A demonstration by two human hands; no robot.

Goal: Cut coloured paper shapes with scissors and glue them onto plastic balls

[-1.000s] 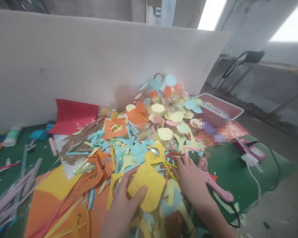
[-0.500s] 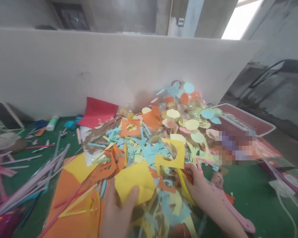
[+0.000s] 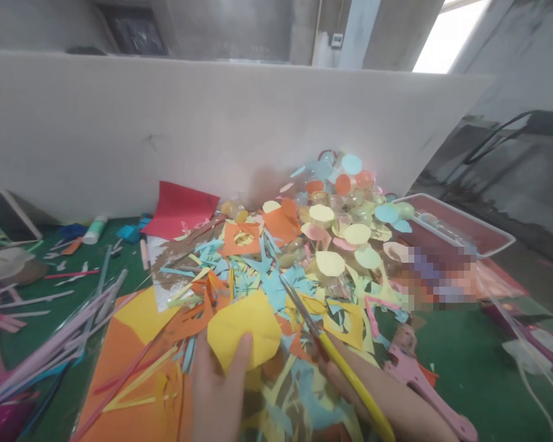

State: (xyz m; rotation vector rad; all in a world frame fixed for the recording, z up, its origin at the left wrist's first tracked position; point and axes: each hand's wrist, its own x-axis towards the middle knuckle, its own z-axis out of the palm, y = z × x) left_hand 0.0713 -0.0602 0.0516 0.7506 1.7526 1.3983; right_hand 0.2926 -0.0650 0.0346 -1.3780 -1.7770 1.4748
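Note:
My left hand (image 3: 219, 393) pinches a folded yellow paper piece (image 3: 244, 328) near the bottom centre, thumb on its face. Closed round the yellow handles of a pair of scissors (image 3: 332, 353) is my right hand (image 3: 396, 408); the metal blades point up and left, tips just right of the yellow piece. Under both hands lies a heap of coloured paper scraps (image 3: 262, 276) in blue, orange and yellow.
Cut paper circles on clear balls (image 3: 345, 209) pile up behind, against a white board (image 3: 166, 129). A pink tray (image 3: 461, 224) stands at the right, a pink glue gun (image 3: 424, 387) beside my right hand. Orange sheets (image 3: 124, 374), a red sheet (image 3: 179, 209) and thin sticks (image 3: 50, 344) lie left.
My right hand picked up the scissors and raised them, blades now beside the yellow piece. The yellow offcut it lifted has dropped back onto the scraps. The left hand keeps its grip.

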